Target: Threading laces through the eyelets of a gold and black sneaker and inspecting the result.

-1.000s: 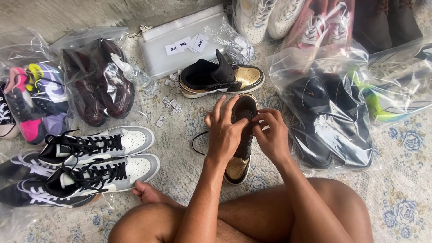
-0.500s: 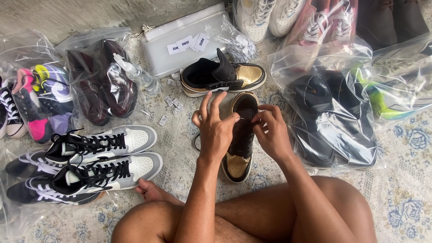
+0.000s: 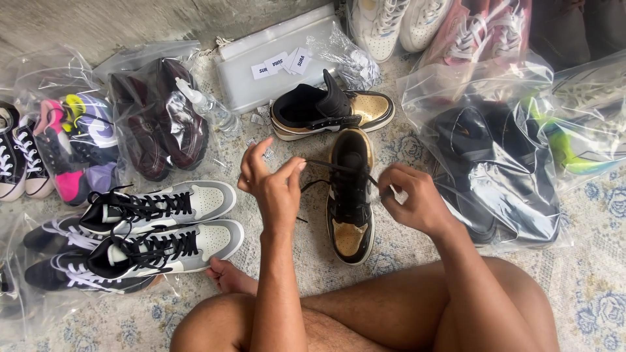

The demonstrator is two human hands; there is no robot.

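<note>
1. A pale rug (image 3: 587, 287) with blue flowers covers the floor, and a rough grey wall runs along the top.
2. The left hand (image 3: 274, 186) is raised, thumb and forefinger pinched on one end of a black lace (image 3: 326, 165), the other fingers spread loosely.
3. The right hand (image 3: 414, 202) is curled, pinching the lace's other end just beside the shoe's collar.
4. The lace runs across a black and gold shoe (image 3: 351, 195), which stands upright on the rug between the hands.
5. Its partner (image 3: 329, 111) lies just behind, so two black and gold shoes.
6. Two grey and white shoes (image 3: 163, 225) with black laces lie to the left.
7. Several clear bags (image 3: 495, 163) of shoes lie around; I cannot count them exactly.
</note>
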